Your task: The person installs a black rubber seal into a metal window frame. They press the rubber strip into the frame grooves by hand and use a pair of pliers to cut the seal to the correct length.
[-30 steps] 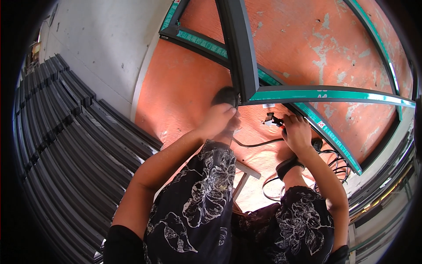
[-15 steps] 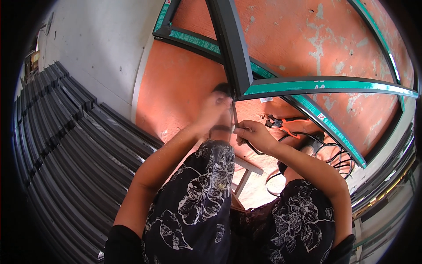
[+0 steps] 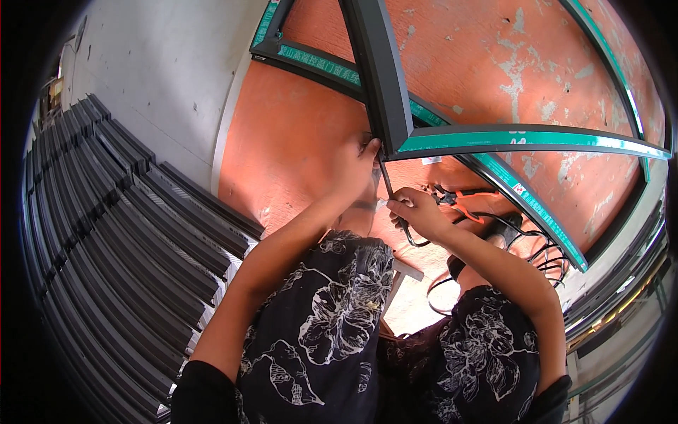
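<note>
A dark grey window frame [image 3: 387, 81] with green film along its sides has its near corner in front of me. My left hand [image 3: 360, 164] is at that corner, fingers closed at the upper end of a thin black rubber strip [image 3: 385, 177]. Part of this hand is blurred. Lower and to the right, my right hand [image 3: 418, 213] pinches the same strip between thumb and fingers. The strip runs taut between both hands, and its loose length loops down below the right hand.
Orange-handled pliers [image 3: 459, 201] lie on the worn orange floor [image 3: 282, 134], beside coiled black strip [image 3: 547, 254]. Another green-filmed frame [image 3: 522, 194] lies beneath the first. Stacked dark profiles [image 3: 120, 261] fill the left side; more profiles [image 3: 621, 283] are at the right. A small stool [image 3: 404, 272] is between my legs.
My left hand has moved slightly up and right, closer against the frame's corner. My right hand has shifted a little right, still holding the strip. My left knee has moved right.
</note>
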A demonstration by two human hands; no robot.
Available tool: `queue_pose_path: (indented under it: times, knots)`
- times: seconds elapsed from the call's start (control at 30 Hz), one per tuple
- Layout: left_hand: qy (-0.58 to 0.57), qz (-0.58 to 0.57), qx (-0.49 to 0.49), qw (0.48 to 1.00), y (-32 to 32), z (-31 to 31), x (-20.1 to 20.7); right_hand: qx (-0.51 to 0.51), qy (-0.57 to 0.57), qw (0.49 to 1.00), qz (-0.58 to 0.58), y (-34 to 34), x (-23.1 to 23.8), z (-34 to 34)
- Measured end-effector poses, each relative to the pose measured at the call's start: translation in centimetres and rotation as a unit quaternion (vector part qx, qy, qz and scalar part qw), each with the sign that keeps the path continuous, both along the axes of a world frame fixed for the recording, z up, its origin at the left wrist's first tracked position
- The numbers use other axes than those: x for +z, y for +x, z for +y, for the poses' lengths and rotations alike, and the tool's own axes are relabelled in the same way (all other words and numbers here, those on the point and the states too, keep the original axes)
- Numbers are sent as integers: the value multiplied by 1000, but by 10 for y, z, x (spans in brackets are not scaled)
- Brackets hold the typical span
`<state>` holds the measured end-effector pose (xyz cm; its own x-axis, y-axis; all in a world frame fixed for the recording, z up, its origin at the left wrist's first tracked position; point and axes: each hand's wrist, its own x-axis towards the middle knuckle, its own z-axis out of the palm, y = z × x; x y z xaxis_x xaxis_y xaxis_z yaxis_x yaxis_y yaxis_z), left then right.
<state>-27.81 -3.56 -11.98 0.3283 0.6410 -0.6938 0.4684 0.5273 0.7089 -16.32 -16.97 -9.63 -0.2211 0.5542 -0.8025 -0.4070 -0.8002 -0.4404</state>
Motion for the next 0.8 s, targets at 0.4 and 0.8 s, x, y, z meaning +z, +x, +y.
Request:
queue_pose_path:
  times: [0.4,0.8]
  knots:
    - [-72,-53,-52,995,-16,4,-11,40,51,995,-76,4,-8,-5]
    - [-199,-102,-53,973,-27,4,-2,52,232,843,-483,39,14,19]
